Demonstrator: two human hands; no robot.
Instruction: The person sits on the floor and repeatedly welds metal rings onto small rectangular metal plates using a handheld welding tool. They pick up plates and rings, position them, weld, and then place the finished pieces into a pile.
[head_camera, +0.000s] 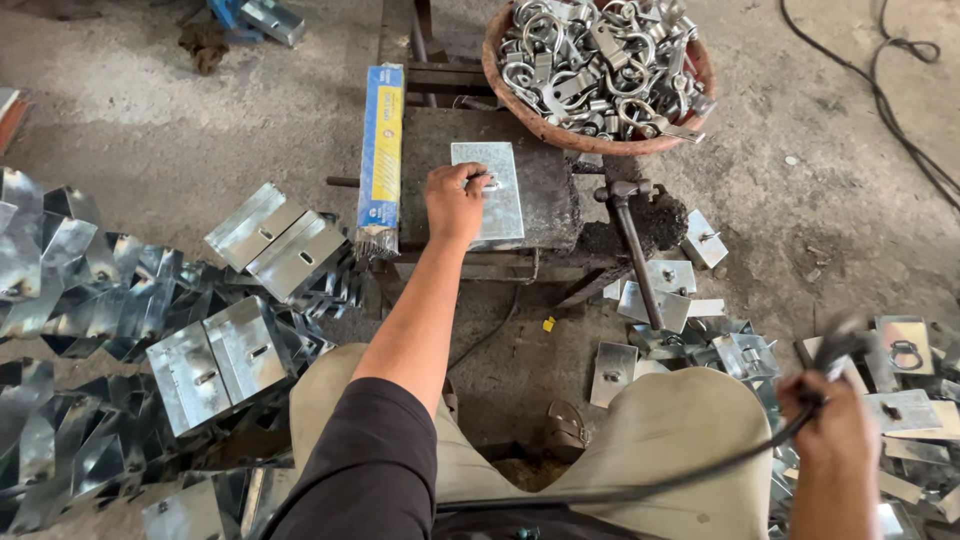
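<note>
Two hands were busy. The left hand (455, 203) pressed a flat metal plate (490, 190) down on the bench (545, 195), fingers curled on a small ring at its middle, likely to keep it from sliding. So the plate lay right under that grip. The right hand (835, 430) was closed around a dark tool (835, 350) with a black cable (640, 490), well apart from the plate. A hammer (630, 240) lay between them.

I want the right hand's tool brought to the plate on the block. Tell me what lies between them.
The hammer leans across that path, right of the flat galvanized metal plate the left hand presses. Loose plates litter the floor near the right hand, which holds a blurred, cabled tool.
</note>
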